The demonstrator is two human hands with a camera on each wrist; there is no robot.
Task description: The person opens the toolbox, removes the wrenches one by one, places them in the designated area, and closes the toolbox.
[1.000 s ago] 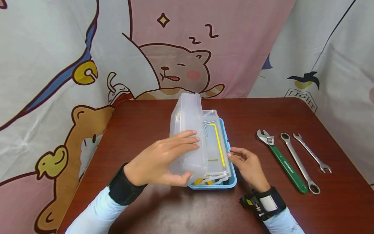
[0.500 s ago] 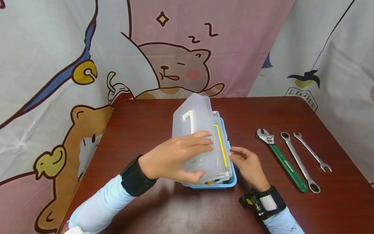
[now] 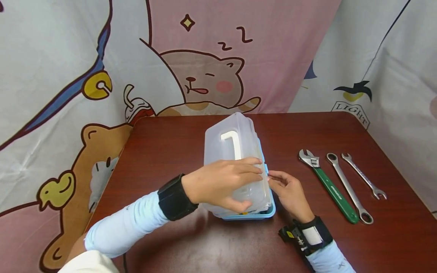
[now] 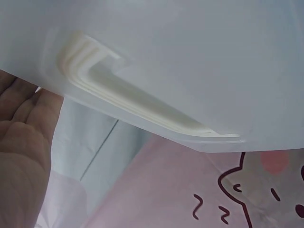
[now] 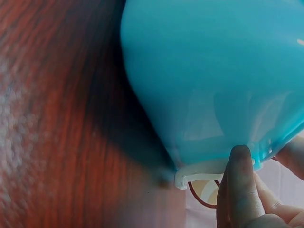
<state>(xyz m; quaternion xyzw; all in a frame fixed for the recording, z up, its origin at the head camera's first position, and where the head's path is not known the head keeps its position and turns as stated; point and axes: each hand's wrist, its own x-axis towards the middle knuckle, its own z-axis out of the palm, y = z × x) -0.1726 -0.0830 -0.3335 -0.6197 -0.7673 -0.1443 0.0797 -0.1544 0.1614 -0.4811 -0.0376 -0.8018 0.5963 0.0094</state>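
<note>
A toolbox [image 3: 272, 206] with a light blue base stands mid-table. Its translucent lid [image 3: 216, 148] is tilted down over most of the base, a narrow opening showing along the right and near sides. My left hand [image 3: 227, 180] lies across the lid with fingers extended and thumb spread toward me. The lid's white handle [image 4: 142, 107] fills much of the left wrist view. At the box's right side, my right hand [image 3: 290, 195] holds the white latch [image 5: 199, 172] by the rim, a finger on it and the thumb beyond. The contents are mostly hidden under the lid.
To the right lie a green-handled adjustable wrench [image 3: 329, 189], a ratcheting wrench [image 3: 349, 189] and a smaller combination wrench [image 3: 363, 176]. The brown table [image 3: 167, 148] backs onto a printed cloth [image 3: 283, 49].
My left hand has swung the lid rightward and down over the base, covering the tray and the yellow hex key inside. My right hand has stayed at the box's side.
</note>
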